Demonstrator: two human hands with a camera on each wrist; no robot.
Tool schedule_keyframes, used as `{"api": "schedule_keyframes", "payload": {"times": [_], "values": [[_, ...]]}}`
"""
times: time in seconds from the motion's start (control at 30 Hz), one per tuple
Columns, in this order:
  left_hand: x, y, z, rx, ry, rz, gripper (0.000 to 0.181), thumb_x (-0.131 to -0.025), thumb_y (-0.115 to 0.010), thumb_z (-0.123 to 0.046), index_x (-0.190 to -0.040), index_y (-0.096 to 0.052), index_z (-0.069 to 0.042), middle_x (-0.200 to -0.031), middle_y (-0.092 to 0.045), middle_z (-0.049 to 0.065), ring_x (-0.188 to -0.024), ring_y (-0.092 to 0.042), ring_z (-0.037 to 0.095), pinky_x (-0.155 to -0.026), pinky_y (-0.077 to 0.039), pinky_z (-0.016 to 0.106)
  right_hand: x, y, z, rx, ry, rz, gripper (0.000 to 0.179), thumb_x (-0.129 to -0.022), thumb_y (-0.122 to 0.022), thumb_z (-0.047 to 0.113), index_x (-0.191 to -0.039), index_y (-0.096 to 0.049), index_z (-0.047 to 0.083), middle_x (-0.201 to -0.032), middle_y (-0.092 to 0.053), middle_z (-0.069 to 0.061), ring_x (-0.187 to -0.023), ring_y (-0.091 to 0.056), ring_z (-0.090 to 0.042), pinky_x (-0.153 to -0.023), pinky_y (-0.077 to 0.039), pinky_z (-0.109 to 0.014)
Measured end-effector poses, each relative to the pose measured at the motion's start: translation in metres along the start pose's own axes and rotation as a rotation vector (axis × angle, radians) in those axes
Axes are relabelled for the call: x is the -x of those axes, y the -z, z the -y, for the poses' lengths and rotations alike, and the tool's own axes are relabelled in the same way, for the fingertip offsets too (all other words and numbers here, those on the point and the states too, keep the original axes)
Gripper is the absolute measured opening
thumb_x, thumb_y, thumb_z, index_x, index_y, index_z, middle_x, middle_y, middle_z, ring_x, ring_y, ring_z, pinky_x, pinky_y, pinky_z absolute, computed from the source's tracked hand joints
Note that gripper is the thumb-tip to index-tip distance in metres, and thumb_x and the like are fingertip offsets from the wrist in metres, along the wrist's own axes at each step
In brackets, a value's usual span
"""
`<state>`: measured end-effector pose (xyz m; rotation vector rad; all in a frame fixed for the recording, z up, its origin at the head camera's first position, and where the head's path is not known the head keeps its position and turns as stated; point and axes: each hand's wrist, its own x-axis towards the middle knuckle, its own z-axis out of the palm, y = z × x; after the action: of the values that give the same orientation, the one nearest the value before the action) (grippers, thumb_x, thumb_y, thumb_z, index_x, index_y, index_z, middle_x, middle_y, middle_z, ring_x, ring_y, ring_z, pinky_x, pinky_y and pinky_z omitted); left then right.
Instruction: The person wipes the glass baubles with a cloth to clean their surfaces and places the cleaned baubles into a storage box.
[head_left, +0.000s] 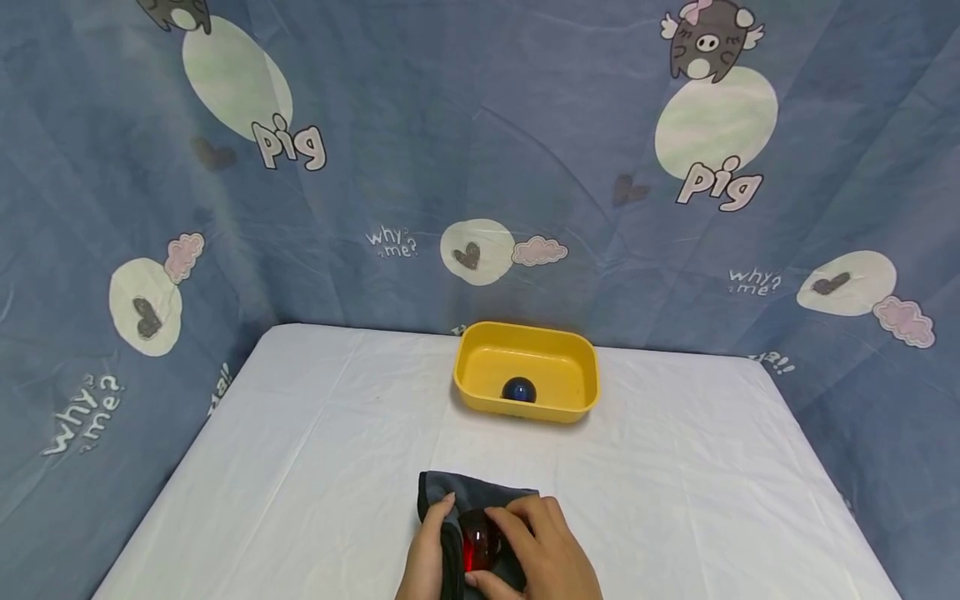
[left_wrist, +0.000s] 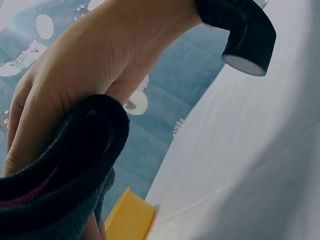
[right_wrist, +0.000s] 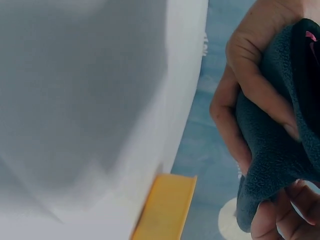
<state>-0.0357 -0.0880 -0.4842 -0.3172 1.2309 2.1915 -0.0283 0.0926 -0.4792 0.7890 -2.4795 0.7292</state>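
A shiny dark red translucent ball point(head_left: 477, 542) lies against a dark grey cloth point(head_left: 474, 490), low in the middle of the head view. My right hand point(head_left: 549, 546) pinches the ball between thumb and fingers. On the other side, my left hand point(head_left: 426, 557) grips the folded, black-edged cloth, its thumb raised along the edge. In the left wrist view the folded cloth point(left_wrist: 75, 180) covers part of a hand and hides the ball. Fingers of both hands surround the cloth point(right_wrist: 270, 132) in the right wrist view, where the ball is likewise hidden.
Beyond the hands, a yellow rectangular basin point(head_left: 465, 379) stands near the far edge of the white table point(head_left: 337, 450). Inside it is a dark blue ball point(head_left: 519, 389). A blue printed curtain point(head_left: 420, 167) rises behind the table and along its sides.
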Motion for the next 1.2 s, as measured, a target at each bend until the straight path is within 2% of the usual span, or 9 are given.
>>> {"api": "schedule_keyframes", "payload": {"times": [0.17,0.43,0.5,0.57,0.67,0.77,0.9,1.03,1.2], "values": [[0.002,-0.001,-0.002,0.006,0.012,0.014,0.073,-0.108,-0.018,-0.053,-0.139,-0.045,0.007,-0.12,-0.061,0.009,-0.106,-0.06,0.016,-0.098,-0.049,0.036,-0.003,0.001,0.0,-0.005,-0.008,0.009,0.057,-0.09,-0.073,0.065,-0.114,-0.076,0.013,-0.105,-0.054,0.011,-0.092,-0.044,-0.003,-0.076,-0.047,-0.02],[-0.001,-0.004,-0.001,0.001,0.0,-0.048,0.07,-0.108,-0.021,-0.047,-0.138,-0.039,0.014,-0.112,-0.06,0.01,-0.097,-0.061,0.017,-0.094,-0.051,0.034,-0.008,0.003,0.002,0.049,-0.055,0.053,0.045,-0.094,-0.07,0.061,-0.1,-0.075,0.017,-0.095,-0.051,0.013,-0.086,-0.042,-0.003,-0.072,-0.045,-0.021],[-0.002,-0.002,0.001,0.024,-0.002,-0.011,0.071,-0.108,-0.023,-0.05,-0.138,-0.043,0.011,-0.112,-0.06,0.009,-0.098,-0.061,0.017,-0.094,-0.051,0.035,-0.009,0.005,0.002,0.059,-0.071,0.079,0.046,-0.095,-0.068,0.062,-0.1,-0.075,0.017,-0.095,-0.051,0.012,-0.085,-0.041,-0.004,-0.071,-0.045,-0.022],[-0.003,0.001,0.003,0.018,-0.01,0.025,0.072,-0.107,-0.026,-0.052,-0.139,-0.044,0.01,-0.115,-0.061,0.01,-0.101,-0.062,0.018,-0.095,-0.051,0.034,-0.008,0.006,0.002,0.075,-0.084,0.105,0.054,-0.095,-0.066,0.067,-0.108,-0.075,0.015,-0.098,-0.052,0.011,-0.087,-0.041,-0.004,-0.071,-0.046,-0.022],[-0.007,0.009,0.003,0.004,0.012,0.092,0.072,-0.106,-0.029,-0.058,-0.14,-0.051,0.001,-0.122,-0.064,0.009,-0.108,-0.064,0.017,-0.098,-0.051,0.034,-0.006,0.007,0.002,0.092,-0.057,0.122,0.069,-0.093,-0.065,0.071,-0.132,-0.069,0.014,-0.108,-0.056,0.008,-0.092,-0.043,-0.005,-0.076,-0.048,-0.024],[-0.007,0.009,0.001,-0.008,-0.016,0.096,0.068,-0.106,-0.029,-0.056,-0.138,-0.055,-0.001,-0.125,-0.064,0.008,-0.112,-0.064,0.017,-0.099,-0.051,0.033,-0.004,0.008,0.001,0.109,0.009,0.114,0.076,-0.092,-0.065,0.071,-0.144,-0.06,0.016,-0.119,-0.058,0.006,-0.097,-0.046,-0.007,-0.081,-0.049,-0.026],[-0.002,-0.001,-0.001,0.0,-0.054,0.062,0.064,-0.109,-0.024,-0.049,-0.132,-0.057,0.001,-0.118,-0.065,0.005,-0.107,-0.064,0.014,-0.096,-0.051,0.031,-0.004,0.008,0.0,0.101,0.06,0.083,0.065,-0.093,-0.067,0.067,-0.133,-0.065,0.016,-0.12,-0.06,0.006,-0.099,-0.049,-0.008,-0.085,-0.049,-0.028],[0.0,-0.006,-0.003,0.002,-0.031,0.057,0.064,-0.11,-0.019,-0.046,-0.132,-0.056,0.002,-0.115,-0.065,0.003,-0.104,-0.063,0.013,-0.095,-0.051,0.029,-0.004,0.009,-0.001,0.058,0.043,0.063,0.059,-0.092,-0.07,0.066,-0.125,-0.069,0.017,-0.116,-0.06,0.008,-0.099,-0.05,-0.006,-0.085,-0.05,-0.026],[0.001,-0.005,-0.002,0.007,0.018,0.068,0.069,-0.108,-0.019,-0.049,-0.137,-0.05,0.005,-0.114,-0.064,0.006,-0.101,-0.062,0.015,-0.093,-0.051,0.03,-0.005,0.007,-0.002,0.002,0.013,0.041,0.057,-0.089,-0.074,0.064,-0.118,-0.072,0.015,-0.108,-0.056,0.01,-0.095,-0.048,-0.003,-0.079,-0.049,-0.023]]}}
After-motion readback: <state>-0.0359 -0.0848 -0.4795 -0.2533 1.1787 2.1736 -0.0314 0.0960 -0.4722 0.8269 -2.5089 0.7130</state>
